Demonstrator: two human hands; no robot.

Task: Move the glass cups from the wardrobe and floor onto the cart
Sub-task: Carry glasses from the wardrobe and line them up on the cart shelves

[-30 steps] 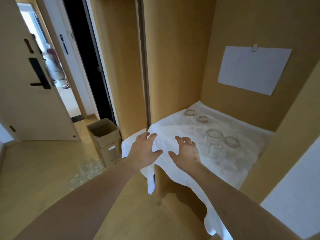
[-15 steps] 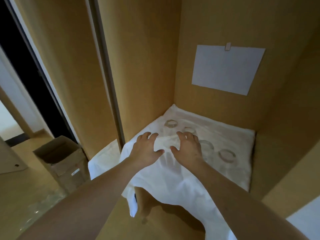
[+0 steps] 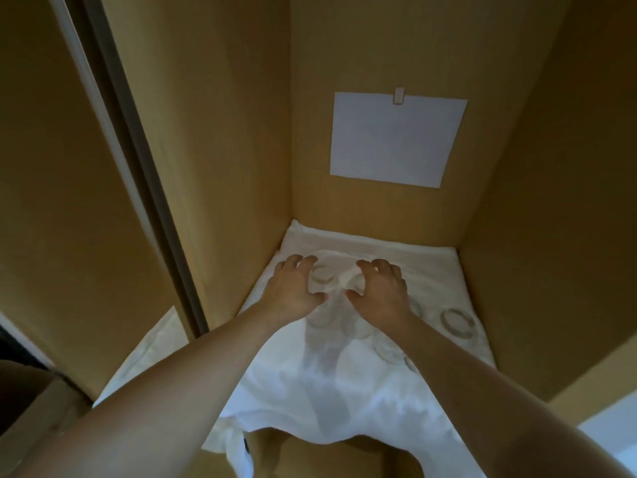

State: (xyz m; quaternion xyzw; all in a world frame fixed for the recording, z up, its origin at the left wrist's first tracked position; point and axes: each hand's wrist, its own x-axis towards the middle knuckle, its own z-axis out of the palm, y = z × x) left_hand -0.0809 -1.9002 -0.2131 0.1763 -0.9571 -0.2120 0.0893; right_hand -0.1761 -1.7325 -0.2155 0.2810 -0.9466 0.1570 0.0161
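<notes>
Several clear glass cups stand on a white cloth point(image 3: 344, 391) that covers a shelf inside the wooden wardrobe point(image 3: 220, 132). My left hand point(image 3: 293, 291) curls round the far left glass cup point(image 3: 322, 276), fingers behind it and thumb in front. My right hand point(image 3: 381, 293) curls the same way round the glass cup beside it point(image 3: 356, 282). Another cup point(image 3: 458, 322) stands free at the right, and one more point(image 3: 387, 350) is partly hidden under my right forearm. The cart is not in view.
A white paper sheet point(image 3: 396, 139) hangs clipped on the wardrobe's back wall. The sliding door frame point(image 3: 138, 167) runs down the left. A cardboard box point(image 3: 34, 408) shows at the lower left corner. The cloth hangs over the shelf's front edge.
I have leaned further into the wardrobe. Both hands moved forward from the cloth's front part to the two far cups and curled round them.
</notes>
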